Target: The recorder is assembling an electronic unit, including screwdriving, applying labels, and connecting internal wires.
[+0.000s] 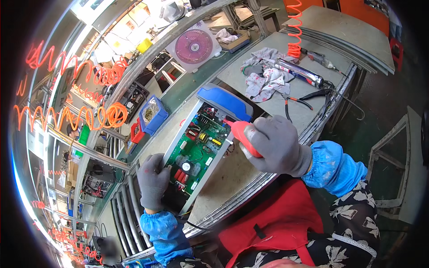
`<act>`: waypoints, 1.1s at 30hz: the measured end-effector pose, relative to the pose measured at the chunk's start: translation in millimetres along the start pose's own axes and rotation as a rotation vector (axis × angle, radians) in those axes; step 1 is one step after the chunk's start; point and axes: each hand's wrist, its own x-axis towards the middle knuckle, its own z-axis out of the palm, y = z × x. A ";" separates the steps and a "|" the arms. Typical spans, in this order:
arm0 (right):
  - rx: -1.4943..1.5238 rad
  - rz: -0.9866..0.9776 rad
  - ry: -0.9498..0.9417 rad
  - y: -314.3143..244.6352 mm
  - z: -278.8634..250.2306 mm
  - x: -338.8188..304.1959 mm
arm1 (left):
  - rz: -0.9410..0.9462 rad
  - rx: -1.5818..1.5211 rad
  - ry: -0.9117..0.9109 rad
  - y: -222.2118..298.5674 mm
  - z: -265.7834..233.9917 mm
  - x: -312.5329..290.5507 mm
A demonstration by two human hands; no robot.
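In front of me is an open metal case (214, 167) with a blue end panel (225, 102). A green circuit board (202, 157) with capacitors, coils and wires lies inside it. My left hand (153, 180), in a grey glove, is closed on the near-left edge of the case. My gloved right hand (279, 145) is wrapped around a red, thick-bodied hand tool (243, 135). Its narrow tip points at the case's interior next to the blue panel; whether it touches anything there I cannot tell.
Pliers (298, 103), a caulking gun (299, 73), rags (266, 80) and a power screwdriver (322, 59) lie on the bench at right. A blue bin (153, 117) of small parts stands at left, near a pink fan (193, 47). Orange coiled hoses (107, 115) hang at left.
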 end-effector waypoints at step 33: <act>0.184 0.187 0.167 14.0 -1.1 8.3 | 0.026 -0.033 0.008 -6.4 0.4 1.3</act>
